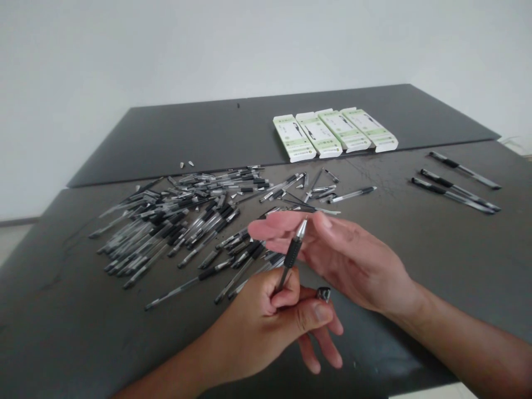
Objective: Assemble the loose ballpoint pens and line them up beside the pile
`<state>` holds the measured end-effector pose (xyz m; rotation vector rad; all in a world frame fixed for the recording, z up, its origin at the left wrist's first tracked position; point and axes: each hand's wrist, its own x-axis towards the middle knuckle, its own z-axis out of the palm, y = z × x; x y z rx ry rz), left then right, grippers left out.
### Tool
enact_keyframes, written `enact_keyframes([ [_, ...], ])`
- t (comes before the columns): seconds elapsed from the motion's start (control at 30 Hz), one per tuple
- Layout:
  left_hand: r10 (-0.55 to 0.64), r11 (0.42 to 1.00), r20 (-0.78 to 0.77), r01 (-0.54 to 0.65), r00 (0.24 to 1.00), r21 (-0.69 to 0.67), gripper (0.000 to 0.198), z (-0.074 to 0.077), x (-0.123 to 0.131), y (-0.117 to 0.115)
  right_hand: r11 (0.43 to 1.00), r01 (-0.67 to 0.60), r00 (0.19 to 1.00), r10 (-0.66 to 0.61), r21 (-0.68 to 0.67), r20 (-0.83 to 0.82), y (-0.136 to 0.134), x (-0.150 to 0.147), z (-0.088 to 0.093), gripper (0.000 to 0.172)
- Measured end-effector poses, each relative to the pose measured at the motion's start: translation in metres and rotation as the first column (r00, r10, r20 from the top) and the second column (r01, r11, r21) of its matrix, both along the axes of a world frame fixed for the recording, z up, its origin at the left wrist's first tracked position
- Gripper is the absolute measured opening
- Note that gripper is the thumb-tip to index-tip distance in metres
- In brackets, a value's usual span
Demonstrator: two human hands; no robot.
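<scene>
My left hand (266,321) is closed around the lower barrel of a gel pen (292,256), holding it upright with its metal tip up. A small black cap (323,293) shows by my left thumb. My right hand (332,252) reaches in from the right with fingers extended, thumb and forefinger at the pen's tip. Both hands hover above the dark table (415,249), just in front of a pile of pens (183,221).
Several white-and-green pen boxes (334,133) lie in a row at the back. Three assembled pens (455,185) lie apart at the right. Loose pens and parts (320,194) are scattered in the middle. Two tiny tips (187,164) rest behind the pile.
</scene>
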<state>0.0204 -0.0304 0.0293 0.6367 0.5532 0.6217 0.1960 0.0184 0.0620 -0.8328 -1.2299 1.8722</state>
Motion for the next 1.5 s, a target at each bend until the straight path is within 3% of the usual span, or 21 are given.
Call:
enact_keyframes([
  [0.1,-0.01,1.0,0.017,0.01,1.0,0.009,0.057,0.002,-0.001,0.001,1.0,-0.015,1.0,0.015,0.014,-0.017,0.0,0.003,0.002,0.033],
  [0.23,-0.01,1.0,-0.019,0.01,1.0,0.006,0.058,0.003,0.001,0.0,0.99,0.12,0.992,-0.117,0.073,-0.037,0.002,-0.004,0.0,0.014],
  [0.33,-0.006,1.0,0.001,0.006,1.0,-0.006,0.058,0.004,0.001,0.0,0.982,0.167,0.981,-0.156,0.09,-0.119,0.002,-0.008,-0.004,0.02],
  [0.47,-0.018,1.0,0.078,0.019,0.997,-0.018,0.055,0.003,-0.002,0.002,0.998,0.021,0.99,-0.011,0.065,-0.141,-0.002,-0.006,-0.008,0.039],
  [0.7,-0.077,0.995,0.127,0.085,0.989,-0.058,0.051,0.001,-0.002,0.004,0.985,0.067,0.996,-0.057,0.158,-0.069,0.001,-0.004,-0.004,0.021],
  [0.9,-0.076,0.996,0.069,0.079,0.995,-0.041,0.052,0.001,-0.002,0.004,0.984,0.092,0.995,-0.096,0.155,0.02,0.003,-0.006,0.0,0.02],
  [1.1,-0.112,0.992,0.091,0.117,0.99,-0.056,0.052,0.006,-0.003,0.002,0.988,-0.156,0.967,0.15,-0.017,-0.208,0.0,-0.003,-0.003,0.031],
  [1.3,-0.089,0.995,0.144,0.095,0.986,-0.037,0.049,-0.004,-0.001,0.001,0.986,0.001,0.999,0.008,0.168,-0.051,0.004,-0.001,-0.005,0.021],
  [1.43,-0.094,0.995,0.129,0.098,0.987,-0.024,0.047,-0.007,0.001,0.002,0.983,0.062,0.997,-0.07,0.174,0.04,0.002,-0.005,-0.002,0.018],
  [1.5,-0.1,0.994,0.157,0.105,0.982,-0.026,0.048,-0.006,0.0,0.003,0.992,0.045,0.999,-0.044,0.116,-0.008,0.001,-0.006,-0.001,0.019],
])
